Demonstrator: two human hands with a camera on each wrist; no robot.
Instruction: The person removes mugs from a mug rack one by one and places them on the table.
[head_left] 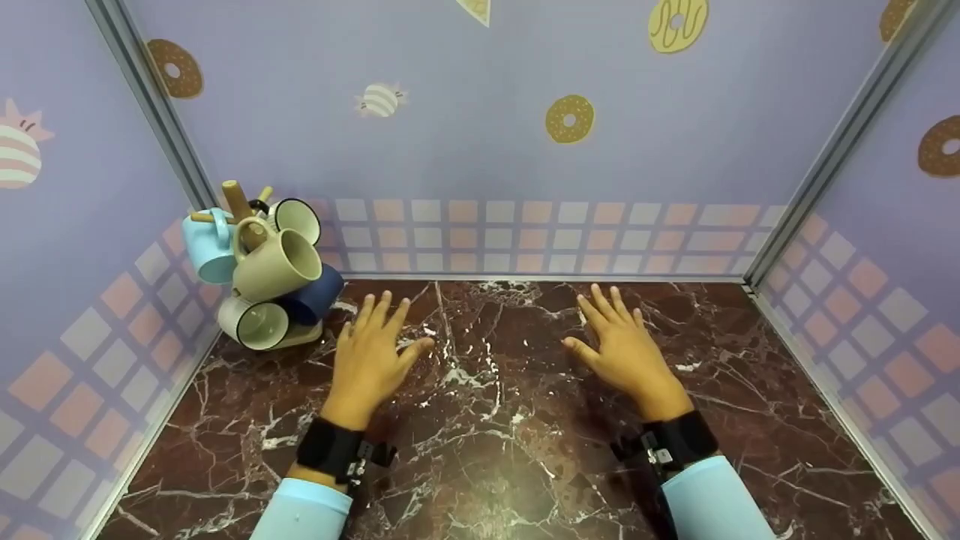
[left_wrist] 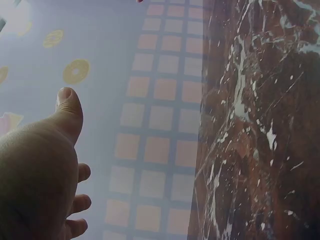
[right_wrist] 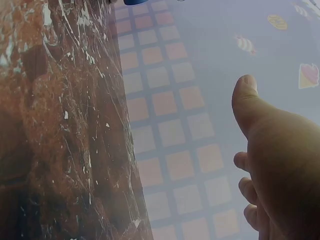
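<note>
My left hand (head_left: 370, 367) is held out palm down with fingers spread and nothing in it. To its left stands a wooden mug tree (head_left: 235, 196) hung with several mugs. Among these are a light blue mug (head_left: 208, 251), a beige mug (head_left: 274, 266) in front, a dark blue mug (head_left: 319, 292) partly behind it, a dark-rimmed white mug (head_left: 296, 219) above and a pale mug (head_left: 253, 324) low down. My right hand (head_left: 626, 352) is likewise spread, holding nothing. In the wrist views, the left thumb (left_wrist: 70, 112) and right thumb (right_wrist: 247, 102) stick out straight.
A dark red marbled tabletop (head_left: 480, 465) lies under both hands. Purple walls printed with sweets and checks close in the back (head_left: 480, 150), the left (head_left: 60, 262) and the right (head_left: 892, 285). Metal strips run along the corners.
</note>
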